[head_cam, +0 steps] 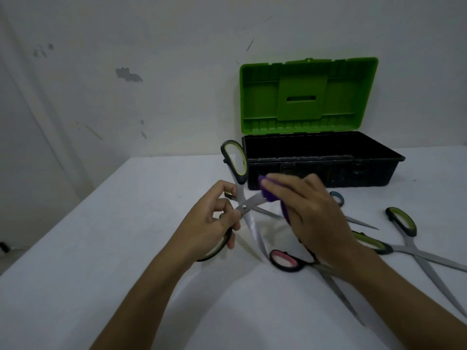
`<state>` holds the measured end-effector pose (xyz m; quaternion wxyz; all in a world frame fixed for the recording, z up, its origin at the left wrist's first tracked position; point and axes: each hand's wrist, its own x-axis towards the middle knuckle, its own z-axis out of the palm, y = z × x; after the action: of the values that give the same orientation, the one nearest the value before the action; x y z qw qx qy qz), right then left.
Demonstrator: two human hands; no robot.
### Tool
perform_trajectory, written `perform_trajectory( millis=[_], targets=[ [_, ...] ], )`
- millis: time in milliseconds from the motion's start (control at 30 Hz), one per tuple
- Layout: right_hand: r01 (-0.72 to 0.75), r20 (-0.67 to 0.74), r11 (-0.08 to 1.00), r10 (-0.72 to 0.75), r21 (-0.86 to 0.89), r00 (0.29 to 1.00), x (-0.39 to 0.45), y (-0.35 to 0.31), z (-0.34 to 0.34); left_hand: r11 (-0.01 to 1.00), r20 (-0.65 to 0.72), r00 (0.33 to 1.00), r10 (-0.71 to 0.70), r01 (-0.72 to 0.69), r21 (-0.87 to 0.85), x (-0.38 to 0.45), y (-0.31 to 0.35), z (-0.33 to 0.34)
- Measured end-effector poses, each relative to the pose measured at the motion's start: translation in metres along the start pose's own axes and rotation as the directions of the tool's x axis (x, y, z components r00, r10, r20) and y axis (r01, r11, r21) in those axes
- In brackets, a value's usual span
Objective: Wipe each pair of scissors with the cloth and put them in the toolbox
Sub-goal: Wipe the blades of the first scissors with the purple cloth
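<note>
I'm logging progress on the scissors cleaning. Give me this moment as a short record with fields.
left hand: left hand grips the open green-handled scissors
right hand: right hand presses the purple cloth on a blade
toolbox: toolbox open, lid up, no scissors visible inside
waiting on table: pink-handled scissors, green-handled pair, blue-handled pair, partly hidden

Bare forearms [156, 281] — no sleeves, no jewelry
</note>
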<state>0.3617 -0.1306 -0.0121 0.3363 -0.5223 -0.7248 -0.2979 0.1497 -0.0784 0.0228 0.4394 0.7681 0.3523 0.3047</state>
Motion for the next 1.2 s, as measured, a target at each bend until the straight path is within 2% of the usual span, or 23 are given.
perform_trajectory(
  millis=[100,200,333,533,700,900,1133,1200],
  targets=[
    [-0.165,-0.13,0.985,0.158,-0.045,0.979,-0.002,0.017,-0.009,0.99,-0.069,0.993,0.096,-0.089,0.107,-0.002,0.005,-0.013],
    [-0.212,-0.211,0.977,0.204,-0.014,0.956,-0.001,0.021,-0.018,0.953,-0.168,0.969,0.18,-0.129,0.274,-0.001,0.012,-0.023],
    [-0.173,-0.251,0.985,0.172,0.019,0.952,0.001,0.013,-0.021,0.897,-0.241,0.95,0.198,-0.077,0.435,-0.001,0.015,-0.026],
    [-0.066,-0.177,0.996,0.075,0.056,0.981,0.003,0.001,-0.017,0.826,-0.259,0.946,0.197,-0.017,0.564,-0.005,0.005,-0.019],
    [-0.025,-0.082,0.998,0.03,0.059,0.996,0.0,-0.006,-0.009,0.876,-0.223,0.967,0.124,-0.001,0.483,-0.005,0.005,-0.015],
    [-0.042,-0.035,0.997,0.045,0.071,0.998,-0.001,-0.004,-0.004,0.954,-0.088,0.996,0.016,0.011,0.3,-0.003,0.002,-0.008],
    [-0.061,0.01,0.979,0.06,0.193,0.998,-0.002,-0.009,-0.009,0.964,-0.116,0.993,0.002,0.028,0.264,0.005,-0.015,0.0],
    [-0.05,0.032,0.982,0.045,0.18,0.998,-0.002,-0.011,-0.009,0.969,-0.114,0.993,-0.011,0.039,0.245,0.005,-0.016,0.003]
  ],
)
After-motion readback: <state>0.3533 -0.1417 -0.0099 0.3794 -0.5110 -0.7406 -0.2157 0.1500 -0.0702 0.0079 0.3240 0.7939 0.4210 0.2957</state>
